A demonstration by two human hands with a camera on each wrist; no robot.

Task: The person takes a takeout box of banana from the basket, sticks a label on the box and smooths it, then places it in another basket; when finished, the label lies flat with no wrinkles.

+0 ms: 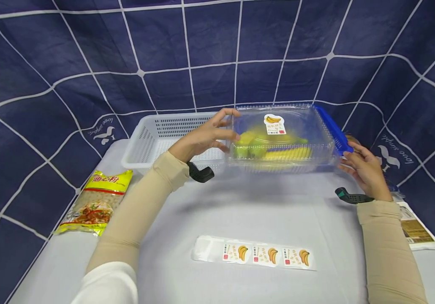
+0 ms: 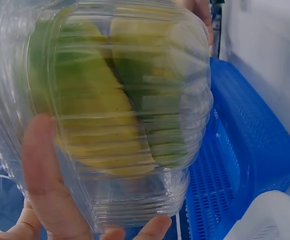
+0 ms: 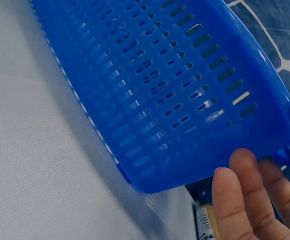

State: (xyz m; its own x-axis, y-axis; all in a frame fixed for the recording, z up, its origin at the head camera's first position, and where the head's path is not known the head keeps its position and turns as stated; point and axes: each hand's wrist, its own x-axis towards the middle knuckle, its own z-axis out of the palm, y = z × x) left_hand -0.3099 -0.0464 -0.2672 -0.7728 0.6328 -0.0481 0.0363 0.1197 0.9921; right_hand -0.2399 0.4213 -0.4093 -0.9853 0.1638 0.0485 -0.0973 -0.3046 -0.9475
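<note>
My left hand grips the left end of a clear plastic box, thumb and fingers spread round it. Yellow-green bananas show through its wall, and a banana sticker is on the lid. In the left wrist view, ribbed plastic covers the bananas. At the box's right, my right hand holds the end of a blue slotted basket, most of which the box hides in the head view. The right wrist view has the fingers curled at the corner of the blue basket.
A white slotted basket stands at the back left. A yellow-topped food bag lies at the left edge. A strip of banana stickers lies at the front middle. Packages sit at right beside the right forearm.
</note>
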